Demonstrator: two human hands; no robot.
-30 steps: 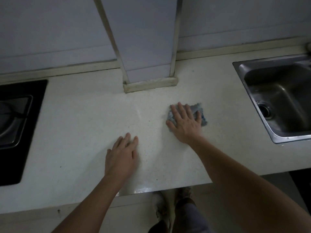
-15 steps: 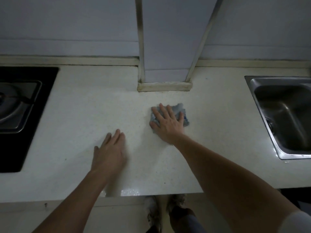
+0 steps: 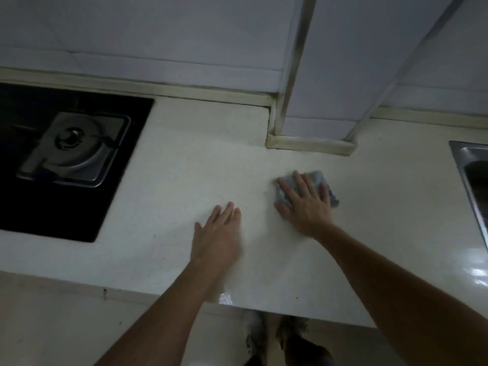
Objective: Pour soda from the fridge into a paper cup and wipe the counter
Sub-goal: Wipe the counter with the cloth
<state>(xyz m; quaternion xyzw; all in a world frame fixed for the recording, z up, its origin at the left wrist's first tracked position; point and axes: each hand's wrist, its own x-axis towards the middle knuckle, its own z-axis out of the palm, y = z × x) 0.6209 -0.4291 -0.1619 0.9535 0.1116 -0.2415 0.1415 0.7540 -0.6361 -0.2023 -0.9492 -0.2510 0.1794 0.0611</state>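
A grey-blue cloth (image 3: 320, 178) lies on the pale speckled counter (image 3: 190, 175), just in front of the tiled pillar. My right hand (image 3: 303, 204) presses flat on top of the cloth with fingers spread, covering most of it. My left hand (image 3: 217, 233) rests flat on the bare counter to the left of the cloth, fingers together, holding nothing. No soda or paper cup is in view.
A black gas hob (image 3: 66, 159) with a steel burner fills the left of the counter. A steel sink (image 3: 472, 175) shows at the right edge. The tiled pillar (image 3: 311, 143) juts onto the counter at the back. My shoes are below the front edge.
My right hand has slid the cloth leftward across the counter, and my left hand has shifted left with it. My view has turned left, so more hob and less sink show.
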